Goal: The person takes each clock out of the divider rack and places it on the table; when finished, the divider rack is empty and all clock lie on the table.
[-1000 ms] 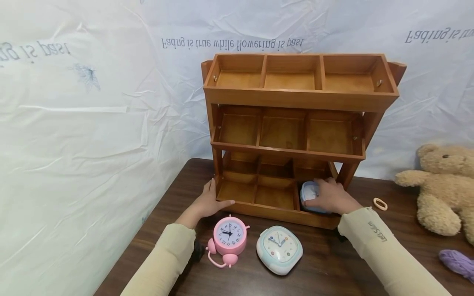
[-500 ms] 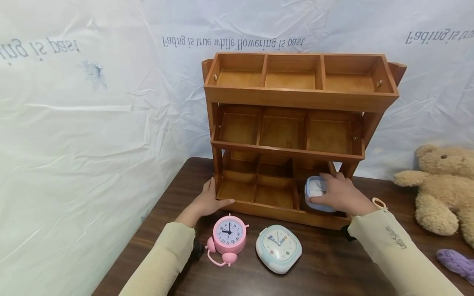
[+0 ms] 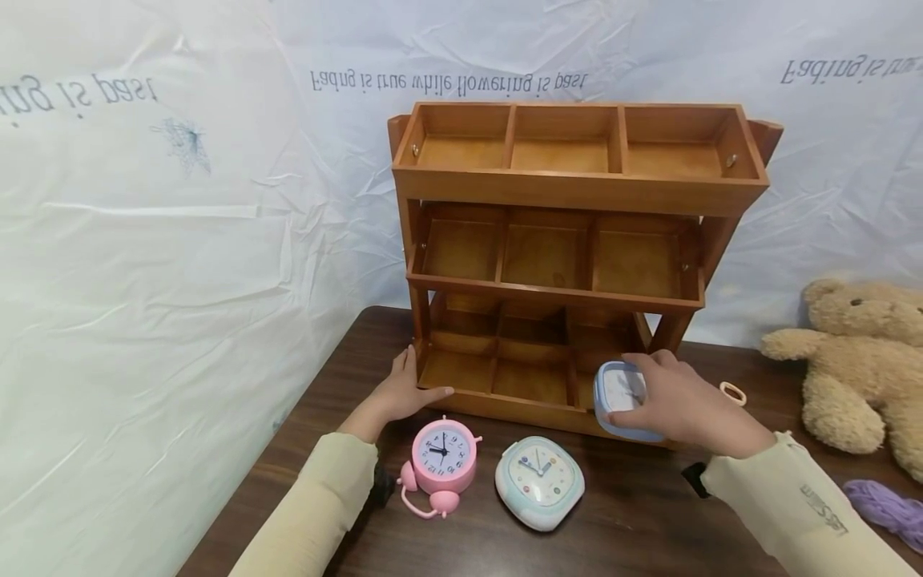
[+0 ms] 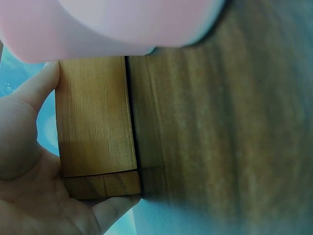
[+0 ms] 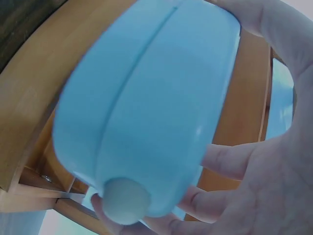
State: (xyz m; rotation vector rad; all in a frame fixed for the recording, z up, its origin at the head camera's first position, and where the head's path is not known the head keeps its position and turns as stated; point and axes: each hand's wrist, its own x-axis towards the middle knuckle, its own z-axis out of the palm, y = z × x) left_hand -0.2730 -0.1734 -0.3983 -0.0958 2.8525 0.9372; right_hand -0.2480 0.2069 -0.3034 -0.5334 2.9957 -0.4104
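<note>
My right hand (image 3: 679,398) holds a small blue alarm clock (image 3: 624,393) with a pale face, in front of the lower right compartment of the wooden rack (image 3: 577,190). In the right wrist view, my thumb and fingers clasp the blue clock (image 5: 156,103) from either side, and a round pale knob shows at its lower end. At the rack's lower left corner, my left hand (image 3: 395,393) rests with its thumb straight along the front board (image 4: 95,117) and its fingers along the side. A pink twin-bell alarm clock (image 3: 444,457) lies on its back just in front of it.
A white and light-blue clock (image 3: 541,483) lies face up on the dark table (image 3: 627,525). To the right are a beige ring (image 3: 732,393), a teddy bear (image 3: 844,385) and purple yarn (image 3: 883,506). A pale printed cloth (image 3: 238,160) hangs behind the rack.
My right hand has lifted the blue clock out of the rack's lower right compartment and brought it toward me and slightly right. My left hand stays at the rack's corner.
</note>
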